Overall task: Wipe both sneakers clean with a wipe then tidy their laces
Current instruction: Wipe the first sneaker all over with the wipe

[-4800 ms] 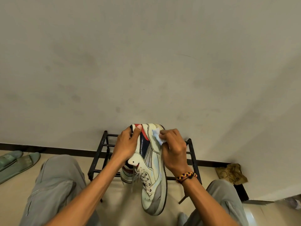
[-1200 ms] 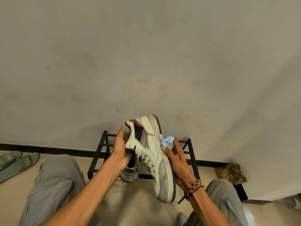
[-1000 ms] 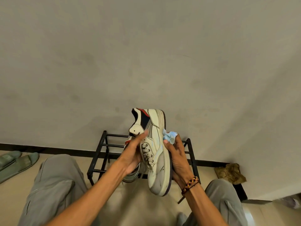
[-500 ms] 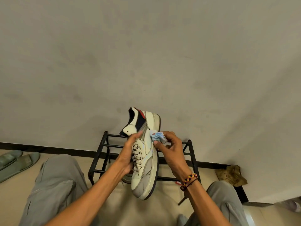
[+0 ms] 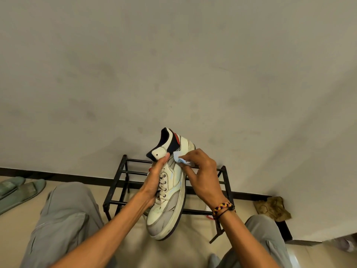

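Note:
I hold a cream sneaker (image 5: pixel 173 186) with grey toe, navy collar and red heel patch in the air in front of me, toe toward me, heel up. My left hand (image 5: pixel 154 182) grips it over the laces and tongue, thumb up near the collar. My right hand (image 5: pixel 201 175) pinches a crumpled pale blue wipe (image 5: pixel 180 160) and presses it against the sneaker's side, just below the navy collar. The second sneaker is hidden behind the held one and my left hand.
A low black metal shoe rack (image 5: pixel 123 182) stands against the wall behind the sneaker. Green slippers (image 5: pixel 17 190) lie on the floor at the left. A crumpled brown paper bag (image 5: pixel 272 207) sits at the right by the wall. My knees flank the scene.
The sneaker has been turned and tilted in my hands, heel raised higher. My right hand came from under the sole to the sneaker's side, bringing the wipe onto the upper near the collar.

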